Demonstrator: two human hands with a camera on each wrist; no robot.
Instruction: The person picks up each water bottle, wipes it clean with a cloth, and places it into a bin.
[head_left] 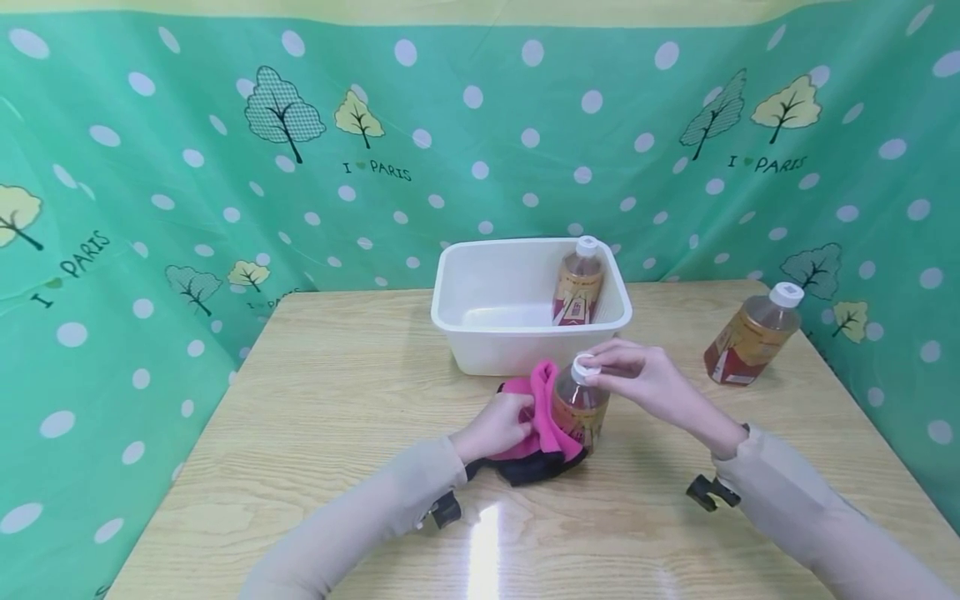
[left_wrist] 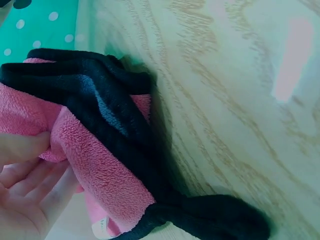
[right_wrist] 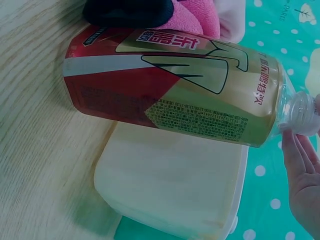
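Observation:
A drink bottle point(head_left: 581, 412) with a red and gold label stands upright on the table in front of the white bin. My right hand point(head_left: 637, 379) pinches its white cap from above; in the right wrist view the fingers point(right_wrist: 297, 155) are at the bottle's neck. My left hand point(head_left: 498, 427) grips a pink cloth point(head_left: 551, 412) with black edging, bunched against the bottle's left side. In the left wrist view, the thumb and fingers pinch a fold of the pink cloth point(left_wrist: 95, 155), and its black strap trails over the wood.
Behind the hands stands the white bin point(head_left: 491, 335), with a second bottle point(head_left: 579, 287) leaning inside at its right. A third bottle point(head_left: 752, 337) is at the table's right side. A green dotted curtain point(head_left: 450, 150) hangs behind the wooden table point(head_left: 322, 392).

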